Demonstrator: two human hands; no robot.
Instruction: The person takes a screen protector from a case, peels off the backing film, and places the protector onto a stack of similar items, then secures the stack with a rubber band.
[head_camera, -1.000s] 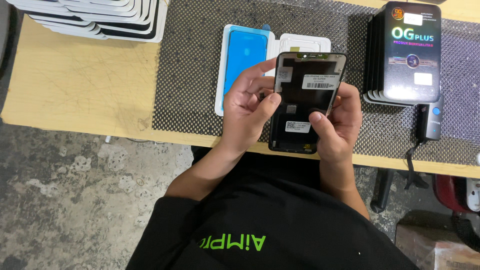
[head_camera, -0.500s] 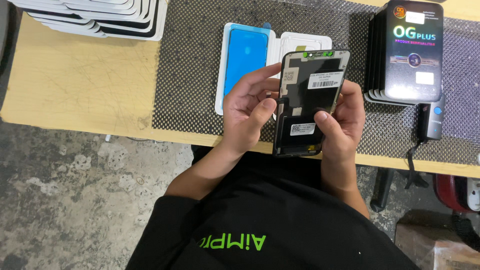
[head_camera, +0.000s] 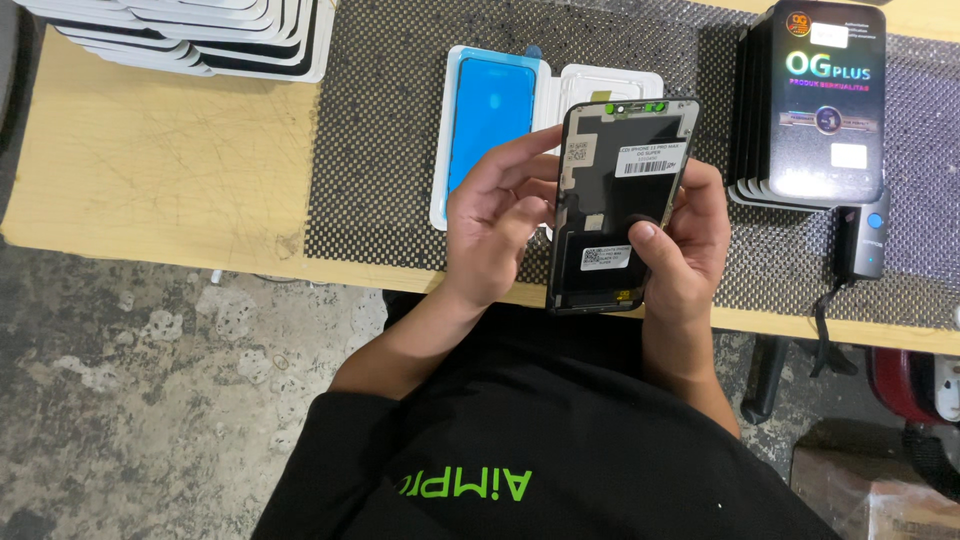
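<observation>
Phone display panel (head_camera: 620, 205), back side up, now tilted further clockwise than a second ago and lifted slightly over the desk (head_camera: 150, 170) edge. Right hand (head_camera: 690, 240) fingers clamp its lower right edge; left hand (head_camera: 495, 225) fingers curl on its left edge. Behind the panel: white tray with blue film (head_camera: 490, 120); right of it, stack of black boxes (head_camera: 815, 100).

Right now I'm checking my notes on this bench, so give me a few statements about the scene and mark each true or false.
1. Both hands hold the black phone screen panel. True.
2. The panel lies flat on the mat. False: the left hand and right hand hold it up above the woven mat.
3. A white tray with a blue film lies on the mat behind the panel. True.
4. The stack of dark boxes stands at the left table end. False: it stands on the right.
</observation>
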